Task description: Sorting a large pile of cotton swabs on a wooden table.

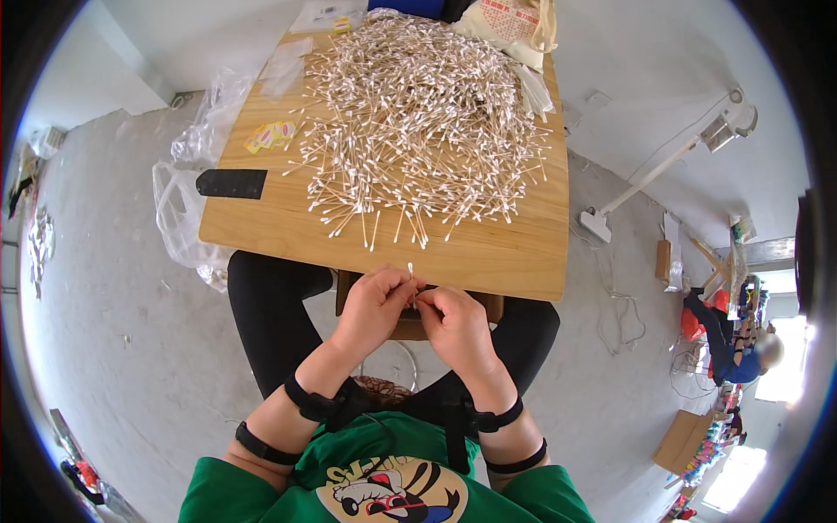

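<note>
At the table's front edge my two hands meet. My left hand (380, 301) is closed in a pinch on a cotton swab (411, 268), whose white tip sticks up above the fingers. Beside it, my right hand (454, 320) is closed too, thumb and finger pinching the lower part of the same swab; the fingers hide most of the stick. Beyond the hands a large heap of cotton swabs (418, 113) covers much of the wooden table (288, 231), with several loose ones lying along the near side.
A black strip (232, 183) lies at the table's left edge, near small yellow packets (270, 136) and clear bags (285, 68). A cloth bag (510, 30) stands at the back right. Plastic bags (186, 218) hang at the left. Another person (741, 357) is far right.
</note>
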A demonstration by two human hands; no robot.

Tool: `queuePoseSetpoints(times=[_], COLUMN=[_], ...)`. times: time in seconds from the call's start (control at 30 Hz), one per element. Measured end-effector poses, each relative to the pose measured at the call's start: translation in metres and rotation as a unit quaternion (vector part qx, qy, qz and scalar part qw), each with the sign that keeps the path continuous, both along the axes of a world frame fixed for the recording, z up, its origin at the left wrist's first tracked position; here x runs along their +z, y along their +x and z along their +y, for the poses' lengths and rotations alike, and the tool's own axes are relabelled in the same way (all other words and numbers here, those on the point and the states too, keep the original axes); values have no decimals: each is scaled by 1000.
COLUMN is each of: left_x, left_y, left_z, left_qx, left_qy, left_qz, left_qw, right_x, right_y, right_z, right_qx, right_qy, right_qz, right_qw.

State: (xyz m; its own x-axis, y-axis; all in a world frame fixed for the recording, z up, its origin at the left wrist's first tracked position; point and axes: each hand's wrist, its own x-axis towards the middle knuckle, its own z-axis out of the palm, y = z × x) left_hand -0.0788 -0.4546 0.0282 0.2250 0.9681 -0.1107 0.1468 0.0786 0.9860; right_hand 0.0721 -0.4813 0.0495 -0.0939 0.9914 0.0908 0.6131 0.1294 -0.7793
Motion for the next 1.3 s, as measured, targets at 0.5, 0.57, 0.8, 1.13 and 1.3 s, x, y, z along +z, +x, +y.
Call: queuePoseSetpoints(times=[0.5, 0.57, 0.8, 1.13, 1.3], left_x=[-3, -5, -8, -3, -9], left_y=[2, 1, 1, -4, -3], left_z=[-2, -1, -2, 1, 1], left_qx=[45, 47, 56, 40, 48], left_qy=[-11, -11, -77, -159, -161], left_qz=[20, 36, -38, -119, -143], left_qw=[999, 998, 995, 979, 975], right_x=[-3, -6, -6, -1, 2], right_y=[-8, -8, -6, 1, 0], right_z=[1, 1, 2, 4, 3], right_qx=[8, 7, -5, -41, -32], right_qy=[36, 38, 24, -44, -78], right_qz=[-8, -11, 20, 53, 65], right_qw=[999, 999, 1000, 997, 994])
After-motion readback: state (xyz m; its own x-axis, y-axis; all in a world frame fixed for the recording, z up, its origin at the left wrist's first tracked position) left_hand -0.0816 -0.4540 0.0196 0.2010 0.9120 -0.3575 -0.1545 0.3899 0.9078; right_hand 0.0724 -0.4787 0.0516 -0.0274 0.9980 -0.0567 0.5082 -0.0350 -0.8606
